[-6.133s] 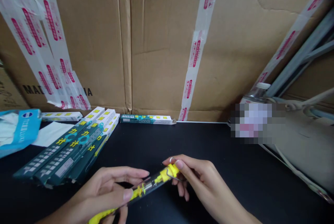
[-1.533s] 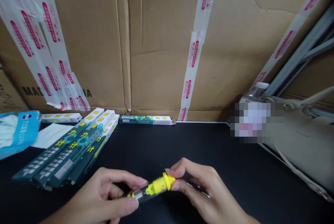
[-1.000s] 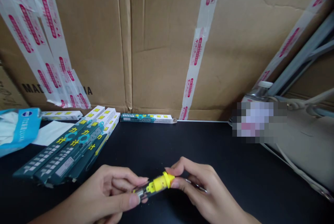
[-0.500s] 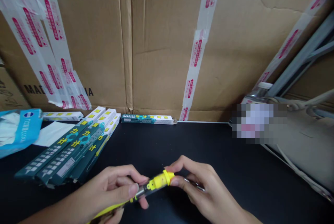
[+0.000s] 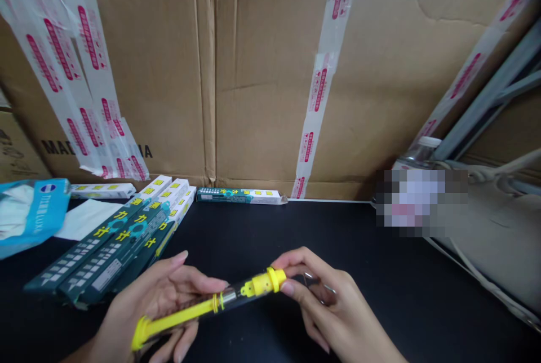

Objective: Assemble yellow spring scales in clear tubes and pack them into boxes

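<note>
As the spread left hand supports a tube of yellow parts, the right hand pinches its cap.

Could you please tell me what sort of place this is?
Perhaps a storeroom, judging by the large brown taped cardboard box, the grey metal frame and slim green-and-white cartons.

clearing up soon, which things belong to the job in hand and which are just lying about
Likely in the job:
yellow-and-clear tube, across the left hand, pinched by the right hand
bent metal wire

Apparently lying about:
green-and-white boxes, perhaps related
blue packet
white sheet
bottle
beige bag
</note>
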### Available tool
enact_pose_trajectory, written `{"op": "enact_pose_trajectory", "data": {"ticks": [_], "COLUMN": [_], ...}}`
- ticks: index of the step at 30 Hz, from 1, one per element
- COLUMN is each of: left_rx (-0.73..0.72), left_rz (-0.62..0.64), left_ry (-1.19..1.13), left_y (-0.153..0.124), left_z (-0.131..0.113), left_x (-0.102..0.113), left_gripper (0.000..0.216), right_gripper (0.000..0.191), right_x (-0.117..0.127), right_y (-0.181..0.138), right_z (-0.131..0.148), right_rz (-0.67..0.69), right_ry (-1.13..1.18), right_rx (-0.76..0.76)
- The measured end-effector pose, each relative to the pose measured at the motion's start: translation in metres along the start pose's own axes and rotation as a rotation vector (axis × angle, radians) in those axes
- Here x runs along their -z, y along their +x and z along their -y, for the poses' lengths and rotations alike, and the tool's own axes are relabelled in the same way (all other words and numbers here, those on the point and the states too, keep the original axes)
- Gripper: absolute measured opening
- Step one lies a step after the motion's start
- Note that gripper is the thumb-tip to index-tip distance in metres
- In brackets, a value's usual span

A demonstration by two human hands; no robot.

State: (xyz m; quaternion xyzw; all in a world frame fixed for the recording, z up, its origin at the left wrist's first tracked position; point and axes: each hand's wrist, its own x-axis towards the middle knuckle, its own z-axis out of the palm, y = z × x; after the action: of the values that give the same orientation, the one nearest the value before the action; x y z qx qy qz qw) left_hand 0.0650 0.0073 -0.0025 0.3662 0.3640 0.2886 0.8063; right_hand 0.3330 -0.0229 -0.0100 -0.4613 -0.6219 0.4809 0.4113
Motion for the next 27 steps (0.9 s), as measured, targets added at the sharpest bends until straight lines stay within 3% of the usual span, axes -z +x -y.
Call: {"op": "enact_pose_trajectory", "data": {"ticks": [4, 7, 14, 18, 20, 23, 27], "left_rx": [-0.05, -0.037, -0.003, -0.03, -0.036, -0.034, -0.041], "left_rz": [-0.167, -0.22, -0.159, -0.187, -0.191, -0.186, -0.232], "left_ry": [0.039, 0.079, 0.067, 0.046, 0.028, 0.02, 0.127], "left_y": [0.0014, -0.0005, -0.0032, -0.0029, -0.0028, -0.0022, -0.0025], "left_z": [0.0006, -0.0006, -0.0029, -0.0019, -0.0018, -0.0016, 0.0009], "left_x": [-0.0036, -0.0049, -0.0002, -0.0006, -0.0013, -0.0008, -0.0008], "left_gripper": [0.058, 0.06, 0.043, 0.045, 0.046, 0.045, 0.05], "right_gripper": [0.024, 0.027, 0.044, 0.027, 0.027, 0.016, 0.017], "right_x": [0.0, 0.0, 0.0019, 0.0025, 0.0026, 0.003, 0.0035], "right_y": [-0.0035, -0.0048, -0.003, -0.0023, -0.0022, -0.0021, -0.0017], "right_z": [0.004, 0.0083, 0.0068, 0.0017, 0.0008, 0.0012, 0.0031], "right_rz": [-0.003, 0.012, 0.009, 0.01, 0.009, 0.02, -0.001], "right_ry": [-0.153, -0.264, -0.393, -0.25, -0.189, -0.177, -0.211], "right_rx": [0.078, 0.122, 0.154, 0.139, 0.136, 0.153, 0.132]}}
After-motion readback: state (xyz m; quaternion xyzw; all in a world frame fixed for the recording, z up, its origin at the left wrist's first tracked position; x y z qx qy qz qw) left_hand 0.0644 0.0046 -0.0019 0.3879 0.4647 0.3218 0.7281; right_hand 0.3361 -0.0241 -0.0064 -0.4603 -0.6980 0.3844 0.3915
